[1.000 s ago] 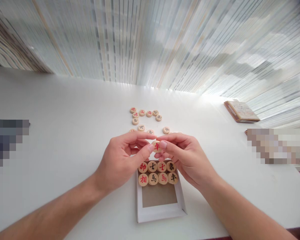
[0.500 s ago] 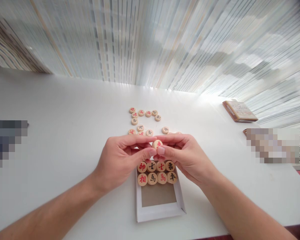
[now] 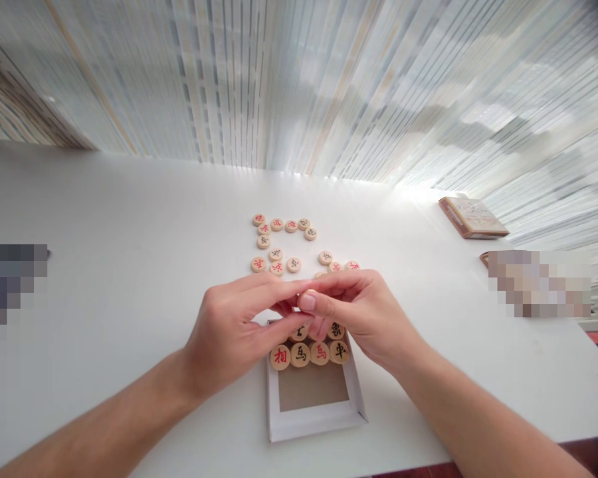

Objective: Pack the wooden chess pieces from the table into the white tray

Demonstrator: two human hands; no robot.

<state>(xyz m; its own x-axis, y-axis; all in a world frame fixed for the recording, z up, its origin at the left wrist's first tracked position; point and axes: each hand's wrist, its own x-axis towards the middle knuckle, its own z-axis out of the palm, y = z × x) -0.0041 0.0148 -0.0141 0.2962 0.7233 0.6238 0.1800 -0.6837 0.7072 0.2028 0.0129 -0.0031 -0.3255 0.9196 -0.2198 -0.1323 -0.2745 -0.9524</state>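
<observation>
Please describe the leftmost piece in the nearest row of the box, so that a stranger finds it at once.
On the white table is an open white box. In its nearest row, take the round wooden piece at the left end. Its character is red; the neighbouring piece bears a black one.

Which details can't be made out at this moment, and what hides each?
All in the head view:
Whatever the left hand and right hand enclose in their grip: hidden by the hands themselves.
Upper row of pieces in the white box: partly covered by both hands.
Nearest loose piece: mostly behind the right hand.
Dark object: pixelated, cut off by the left edge.
Brown-edged box: print too small.
</observation>
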